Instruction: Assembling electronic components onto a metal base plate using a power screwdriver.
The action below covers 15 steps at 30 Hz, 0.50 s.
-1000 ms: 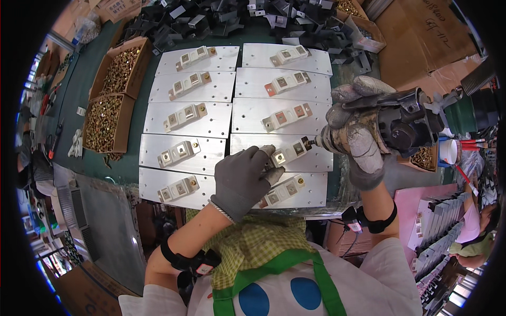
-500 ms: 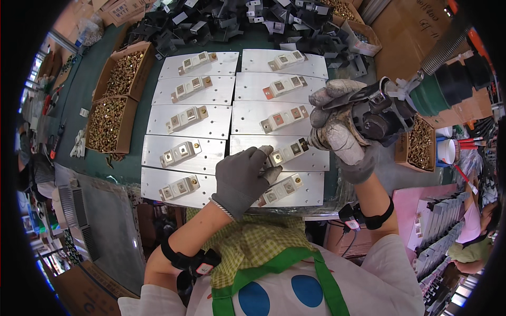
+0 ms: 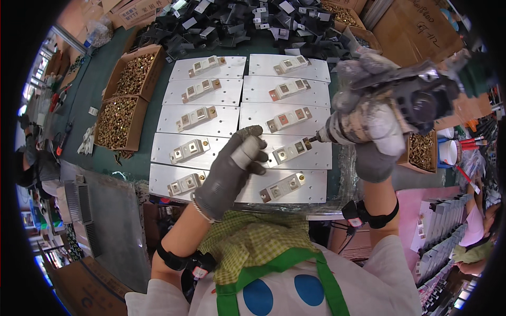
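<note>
My right hand (image 3: 380, 129), in a worn grey-and-white glove, grips a power screwdriver (image 3: 424, 100). The tool lies nearly sideways, its bit reaching the right end of a pale two-terminal module (image 3: 291, 151) on a silver metal plate (image 3: 318, 158); whether the bit touches a screw I cannot tell. My left hand (image 3: 224, 176), in a grey glove, hovers left of that module with fingers apart and partly bent, holding nothing visible. Below it sits another module (image 3: 282, 187) with a brass-coloured screw at its upper right end. Similar plates with modules stand in two columns.
Cardboard boxes of brass-coloured screws (image 3: 145, 62) stand left, with another screw box (image 3: 421, 150) at right. Black metal brackets (image 3: 258, 26) pile up behind the plates. A white cup (image 3: 447, 152) stands beyond the right box. Another person's arm (image 3: 477, 210) shows at far right.
My left hand has lifted off the module and moved left, its fingers spreading. The screwdriver and my right hand have shifted right, with the bit still by the same module's right end.
</note>
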Each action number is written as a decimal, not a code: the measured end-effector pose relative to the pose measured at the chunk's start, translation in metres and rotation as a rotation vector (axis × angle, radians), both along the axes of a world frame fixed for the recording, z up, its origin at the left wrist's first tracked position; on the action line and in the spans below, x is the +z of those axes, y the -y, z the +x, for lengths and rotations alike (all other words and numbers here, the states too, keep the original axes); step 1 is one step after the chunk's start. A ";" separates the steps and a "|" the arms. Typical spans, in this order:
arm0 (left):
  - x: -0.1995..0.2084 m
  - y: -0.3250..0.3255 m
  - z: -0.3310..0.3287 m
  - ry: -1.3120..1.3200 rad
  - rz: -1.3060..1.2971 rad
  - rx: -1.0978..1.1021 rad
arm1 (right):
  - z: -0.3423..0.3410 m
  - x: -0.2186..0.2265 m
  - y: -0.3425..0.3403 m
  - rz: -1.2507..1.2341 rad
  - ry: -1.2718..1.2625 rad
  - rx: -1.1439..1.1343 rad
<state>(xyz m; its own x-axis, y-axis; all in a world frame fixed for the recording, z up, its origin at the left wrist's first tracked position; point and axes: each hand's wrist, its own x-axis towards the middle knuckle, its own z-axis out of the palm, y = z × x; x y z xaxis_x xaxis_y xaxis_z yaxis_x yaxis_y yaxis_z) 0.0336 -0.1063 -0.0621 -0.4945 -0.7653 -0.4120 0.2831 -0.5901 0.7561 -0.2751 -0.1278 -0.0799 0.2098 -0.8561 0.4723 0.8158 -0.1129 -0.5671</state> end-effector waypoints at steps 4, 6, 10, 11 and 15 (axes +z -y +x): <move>0.019 -0.007 0.003 -0.427 0.176 0.034 | 0.035 0.042 -0.025 -0.203 0.047 0.050; 0.018 -0.011 0.004 -0.412 0.183 -0.012 | 0.062 0.065 -0.033 -0.295 0.070 0.057; 0.002 -0.014 0.008 -0.409 0.249 -0.087 | 0.119 0.107 -0.045 -0.199 0.057 -0.153; 0.001 -0.014 0.006 -0.367 0.246 -0.094 | 0.123 0.111 -0.048 -0.129 0.044 -0.267; -0.003 -0.016 0.005 -0.313 0.274 -0.154 | 0.123 0.108 -0.047 -0.128 0.037 -0.267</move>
<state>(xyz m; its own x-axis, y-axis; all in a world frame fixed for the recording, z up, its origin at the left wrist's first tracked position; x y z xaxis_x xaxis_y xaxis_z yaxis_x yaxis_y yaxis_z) 0.0383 -0.0907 -0.0648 -0.7276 -0.5560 -0.4019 0.3663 -0.8102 0.4577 -0.1525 -0.0809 0.0280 -0.0337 -0.8118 0.5830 0.7675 -0.3947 -0.5051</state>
